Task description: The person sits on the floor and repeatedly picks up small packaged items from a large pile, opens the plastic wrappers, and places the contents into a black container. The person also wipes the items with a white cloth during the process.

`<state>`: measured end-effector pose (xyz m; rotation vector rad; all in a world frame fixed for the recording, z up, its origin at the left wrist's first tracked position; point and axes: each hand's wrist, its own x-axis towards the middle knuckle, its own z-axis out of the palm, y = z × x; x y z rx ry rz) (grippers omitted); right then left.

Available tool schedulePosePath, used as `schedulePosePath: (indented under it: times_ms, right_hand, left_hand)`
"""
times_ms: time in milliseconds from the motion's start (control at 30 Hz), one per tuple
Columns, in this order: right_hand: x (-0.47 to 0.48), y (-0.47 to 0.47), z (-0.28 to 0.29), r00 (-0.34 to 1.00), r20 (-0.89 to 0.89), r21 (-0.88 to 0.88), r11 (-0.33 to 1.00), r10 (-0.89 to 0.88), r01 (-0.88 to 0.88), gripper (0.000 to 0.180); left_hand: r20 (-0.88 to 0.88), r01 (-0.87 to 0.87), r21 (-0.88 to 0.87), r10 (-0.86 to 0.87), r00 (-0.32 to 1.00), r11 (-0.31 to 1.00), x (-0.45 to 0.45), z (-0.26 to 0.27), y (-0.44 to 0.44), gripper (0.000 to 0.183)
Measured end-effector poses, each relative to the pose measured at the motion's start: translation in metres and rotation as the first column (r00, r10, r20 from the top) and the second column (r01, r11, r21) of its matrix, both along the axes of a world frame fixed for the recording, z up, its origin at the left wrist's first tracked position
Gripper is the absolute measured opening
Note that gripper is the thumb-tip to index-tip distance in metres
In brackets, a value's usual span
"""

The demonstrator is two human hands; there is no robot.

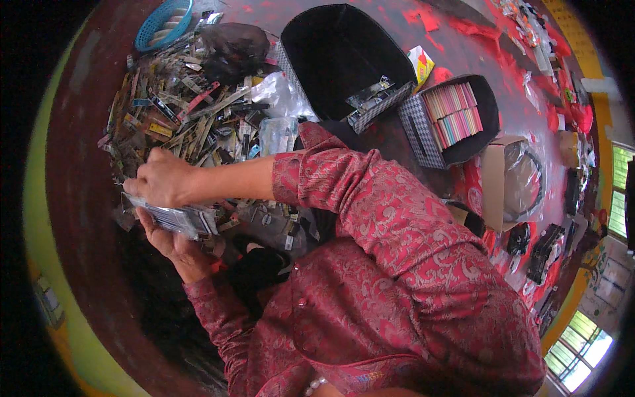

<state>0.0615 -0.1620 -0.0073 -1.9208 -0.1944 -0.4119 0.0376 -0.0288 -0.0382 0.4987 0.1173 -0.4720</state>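
My left hand (171, 242) supports a bundle of clear plastic packets (181, 221) from below, with its fingers at the left end. Slim pale and dark strips show inside the packets, too small to identify. Over the upper left end of the bundle, my right hand (163, 178) is closed, its fingertips pinching the edge. Beneath and beyond both hands spreads a heap of small slim packaged items (198, 124) on the floor. A clear plastic container (278, 136) lies by the right forearm.
At the heap's far end are a blue plastic basket (163, 25) and a dark sheer bag (235, 49). A large black-lined fabric bin (347, 59) holds a few packets. Beside it, a smaller houndstooth bin (424, 131) contains rows of coloured packets. A cardboard box (493, 183) stands right.
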Motion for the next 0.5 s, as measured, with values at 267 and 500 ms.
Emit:
schedulePosePath:
  times_ms: [267,500]
  right_hand:
    - [-0.014,-0.010,0.005,0.984,-0.177,-0.407,0.912,-0.029,-0.047,0.032]
    - [-0.006,-0.004,0.001,0.970,0.168,-0.300,0.929,-0.174,0.218,0.019]
  left_hand:
    - [0.067,-0.186,0.389,0.173,0.983,0.902,0.006,0.017,-0.022,0.051]
    - [0.248,-0.222,0.264,0.157,0.956,0.939,0.004,0.019,-0.043,0.043]
